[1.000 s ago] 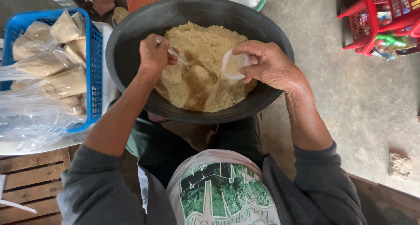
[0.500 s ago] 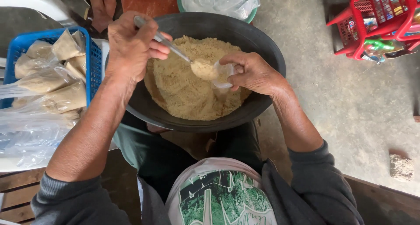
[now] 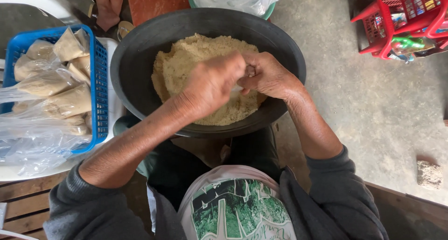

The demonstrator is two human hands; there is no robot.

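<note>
A big black bowl (image 3: 140,76) rests on my lap, holding a mound of tan crumbly meal (image 3: 186,62). Both hands meet above the meal. My left hand (image 3: 212,83) is closed in a fist with its back toward the camera; the metal spoon it carries is hidden beneath it. My right hand (image 3: 268,76) pinches a small clear plastic bag (image 3: 236,89), of which only a sliver shows between the two hands. The fingers of both hands touch at the bag's mouth.
A blue plastic basket (image 3: 99,81) at the left holds several filled and tied clear bags of the same meal, with loose plastic in front of it. A red basket (image 3: 387,16) stands far right on the concrete floor. Another person's hand (image 3: 108,6) shows at the top.
My left hand has swung from the bowl's left rim over to my right hand, bringing the spoon to the bag. The spoon is now covered by the hand.
</note>
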